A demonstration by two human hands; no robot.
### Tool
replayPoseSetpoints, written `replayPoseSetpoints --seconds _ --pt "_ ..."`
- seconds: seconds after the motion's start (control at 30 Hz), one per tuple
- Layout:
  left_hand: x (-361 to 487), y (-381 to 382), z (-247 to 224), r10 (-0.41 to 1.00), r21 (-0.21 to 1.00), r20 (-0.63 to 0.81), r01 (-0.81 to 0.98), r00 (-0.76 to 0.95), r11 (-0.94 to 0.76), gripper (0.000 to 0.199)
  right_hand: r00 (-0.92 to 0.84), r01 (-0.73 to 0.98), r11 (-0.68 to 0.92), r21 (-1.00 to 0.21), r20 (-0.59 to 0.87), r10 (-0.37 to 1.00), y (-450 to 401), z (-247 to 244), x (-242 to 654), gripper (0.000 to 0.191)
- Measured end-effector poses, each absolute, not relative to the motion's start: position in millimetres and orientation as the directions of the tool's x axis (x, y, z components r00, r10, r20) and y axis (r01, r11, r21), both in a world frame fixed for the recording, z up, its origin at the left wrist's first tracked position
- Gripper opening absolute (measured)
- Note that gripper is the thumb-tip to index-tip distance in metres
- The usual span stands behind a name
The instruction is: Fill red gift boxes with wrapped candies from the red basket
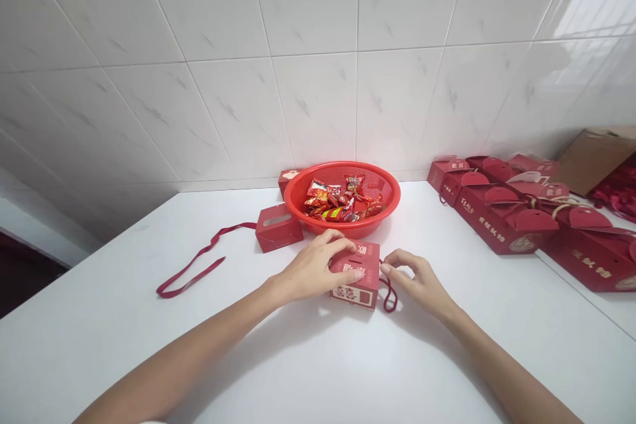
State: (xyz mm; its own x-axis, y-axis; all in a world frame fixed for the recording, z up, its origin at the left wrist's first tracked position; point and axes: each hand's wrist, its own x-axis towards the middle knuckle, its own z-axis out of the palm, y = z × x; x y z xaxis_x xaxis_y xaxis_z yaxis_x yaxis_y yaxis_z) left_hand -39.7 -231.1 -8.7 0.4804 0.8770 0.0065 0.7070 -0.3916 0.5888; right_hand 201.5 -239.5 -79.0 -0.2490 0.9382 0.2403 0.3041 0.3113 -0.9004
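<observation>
A small red box (366, 278) with pale lettering lies on the white table in front of the basket. My left hand (318, 265) grips this box from its left side, thumb and fingers on its top. At the box's right side, a dark red cord (390, 298) hangs out in a loop onto the table. My right hand (415, 281) pinches the cord close to the box, thumb and forefinger together. Just behind stands a red plastic basket (342, 230) holding several wrapped candies (338, 213).
Left of the basket lies another red box (279, 230) with a long red ribbon (191, 255) trailing left. One more box (287, 179) sits behind the basket. Several red boxes (489, 222) line the right side, near a brown carton (593, 156). A tiled wall (318, 106) rises behind.
</observation>
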Motion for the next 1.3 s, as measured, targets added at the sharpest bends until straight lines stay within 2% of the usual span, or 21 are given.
replayPoseSetpoints --seconds 0.1,0.2,0.3,0.43,0.5,0.53,0.67,0.73,0.93,1.13,1.3 --pt "-37 -234 -9 0.902 0.586 -0.012 0.734 0.432 -0.343 0.049 -0.333 0.146 0.136 -0.98 0.081 0.94 -240 -80 199 0.041" --pt "-37 -234 -9 0.907 0.584 -0.007 0.739 0.42 -0.338 0.049 -0.363 -0.067 -0.021 -0.998 0.004 0.932 -239 -78 202 0.039" --pt "-38 -233 -11 0.91 0.602 0.007 0.725 0.414 -0.334 0.048 -0.372 -0.214 -0.075 -0.974 0.01 0.928 -237 -73 208 0.036" --pt "-38 -232 -14 0.913 0.63 0.053 0.696 0.405 -0.345 0.047 -0.373 -0.32 -0.011 -0.947 0.115 0.921 -236 -68 214 0.03" --pt "-37 -232 -16 0.917 0.637 0.063 0.692 0.393 -0.34 0.047 -0.396 -0.314 0.045 -0.948 0.174 0.902 -237 -67 216 0.026" --pt "-36 -232 -16 0.921 0.641 0.062 0.692 0.385 -0.333 0.047 -0.418 -0.297 0.065 -0.953 0.191 0.888 -238 -66 216 0.03" --pt "-33 -235 -18 0.931 0.669 0.06 0.678 0.359 -0.304 0.049 -0.548 -0.21 0.07 -0.975 0.177 0.818 -244 -63 215 0.062" --pt "-32 -235 -18 0.933 0.683 0.061 0.667 0.355 -0.299 0.049 -0.613 -0.184 0.052 -0.982 0.156 0.775 -246 -62 213 0.068" --pt "-44 -224 -12 0.916 0.751 -0.025 0.613 0.399 -0.247 0.038 -0.676 -0.232 -0.009 -0.973 0.155 0.72 -246 -63 213 0.058" --pt "-51 -220 -5 0.868 0.86 -0.131 0.491 0.479 -0.142 0.054 -0.676 -0.159 0.016 -0.987 0.121 0.727 -248 -58 209 0.056" --pt "-49 -219 -2 0.87 0.927 -0.184 0.375 0.457 -0.001 0.052 -0.676 -0.156 0.039 -0.987 0.136 0.724 -250 -56 207 0.055"
